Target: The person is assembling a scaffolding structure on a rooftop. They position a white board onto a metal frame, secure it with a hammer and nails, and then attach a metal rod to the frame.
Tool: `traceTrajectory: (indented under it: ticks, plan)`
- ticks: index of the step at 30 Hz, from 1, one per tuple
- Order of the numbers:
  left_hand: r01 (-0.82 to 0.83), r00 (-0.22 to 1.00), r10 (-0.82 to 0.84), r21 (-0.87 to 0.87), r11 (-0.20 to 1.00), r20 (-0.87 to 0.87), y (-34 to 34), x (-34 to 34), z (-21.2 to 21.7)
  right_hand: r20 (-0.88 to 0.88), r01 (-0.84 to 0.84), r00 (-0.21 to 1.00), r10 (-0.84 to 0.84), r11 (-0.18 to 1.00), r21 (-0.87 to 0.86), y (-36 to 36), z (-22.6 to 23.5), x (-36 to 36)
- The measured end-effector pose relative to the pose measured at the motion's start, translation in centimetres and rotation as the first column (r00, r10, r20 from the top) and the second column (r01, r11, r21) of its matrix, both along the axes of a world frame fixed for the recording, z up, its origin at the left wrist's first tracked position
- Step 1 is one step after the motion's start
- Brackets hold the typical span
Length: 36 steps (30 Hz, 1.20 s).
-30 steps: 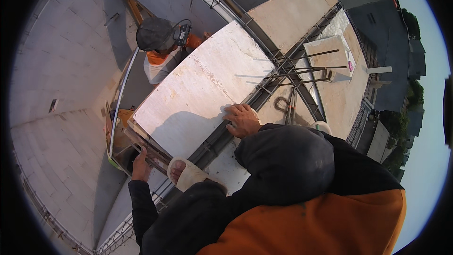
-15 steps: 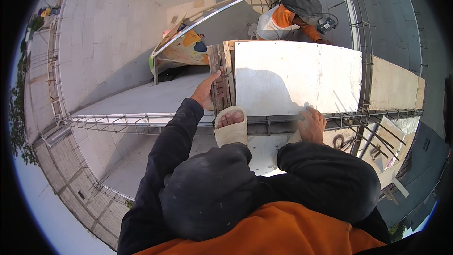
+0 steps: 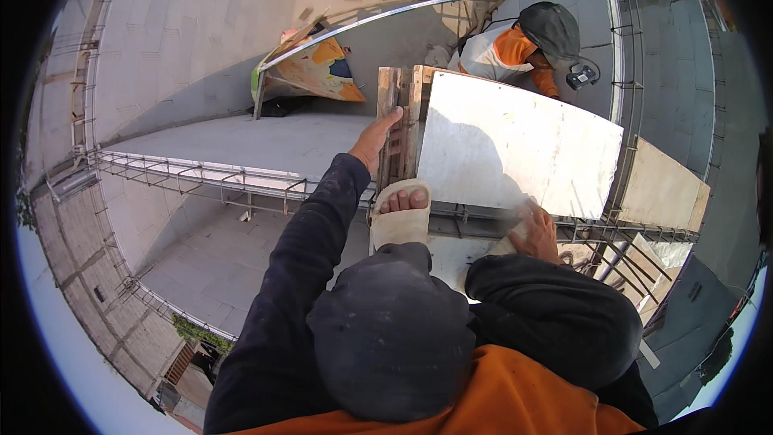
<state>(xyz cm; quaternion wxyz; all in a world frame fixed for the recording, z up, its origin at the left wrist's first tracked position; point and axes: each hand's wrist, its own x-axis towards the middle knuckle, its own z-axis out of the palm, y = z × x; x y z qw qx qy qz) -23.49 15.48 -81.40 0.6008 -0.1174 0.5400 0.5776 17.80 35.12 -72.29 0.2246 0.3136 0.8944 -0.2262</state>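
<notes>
A white rectangular panel point(image 3: 555, 145) lies ahead of me, with a shadow over its left part. Upright brown wooden battens point(image 3: 394, 133) stand along its left side. My left hand point(image 3: 374, 143) is closed round their outer edge, thumb on top and the other fingers partly hidden. At the panel's lower edge is my right hand point(image 3: 538, 235), its fingers bent against that edge and slightly blurred. My left foot, in a pale sandal point(image 3: 400, 221), is set just below the battens. Part of a second pale sandal point(image 3: 503, 246) shows beside my right hand.
Beyond the panel a co-worker in a dark cap point(image 3: 550, 31) bends low. Steel rebar cages point(image 3: 197, 181) run along the wall tops, and loose bars point(image 3: 636, 270) jut out at right. A metal strip point(image 3: 370, 16) spans above a colourful sheet point(image 3: 318, 72). Floors lie well below.
The panel and battens now sit tilted in view, the right end lower, as my view has shifted. My left hand stays on the battens; the co-worker appears further right.
</notes>
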Motion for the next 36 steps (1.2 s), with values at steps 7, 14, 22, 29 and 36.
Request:
traceTrajectory:
  ticks: [7, 14, 22, 29, 36]
  plan:
    - [0.079, 0.994, -0.076, 0.039, 0.996, -0.076, -1.2, 0.4, 0.5, -0.011, -0.176, 0.984, 0.176, 0.976, -0.128, 1.8, 0.0, 0.5]
    - [0.213, 0.871, -0.273, -0.187, 0.959, -0.408, -2.3, 2.7, 3.4, 0.083, -0.233, 0.965, 0.248, 0.959, -0.161, 2.3, 0.4, -0.1]
    - [0.077, 0.704, -0.308, -0.363, 0.929, -0.64, -5.9, 4.1, 2.7, 0.144, -0.556, 0.798, 0.585, 0.807, -0.201, 10.5, 5.9, -15.7]
    - [-0.079, 0.82, 0.014, -0.09, 0.993, -0.572, -8.1, 6.7, 11.1, -0.109, -0.575, 0.779, 0.618, 0.772, 0.27, 5.6, -2.5, -26.7]
    - [0.195, 0.958, -0.223, 0.164, 0.967, 0.178, -15.2, 13.2, 21.1, -0.178, -0.511, 0.812, 0.556, 0.824, 0.243, 4.7, -5.1, -27.3]
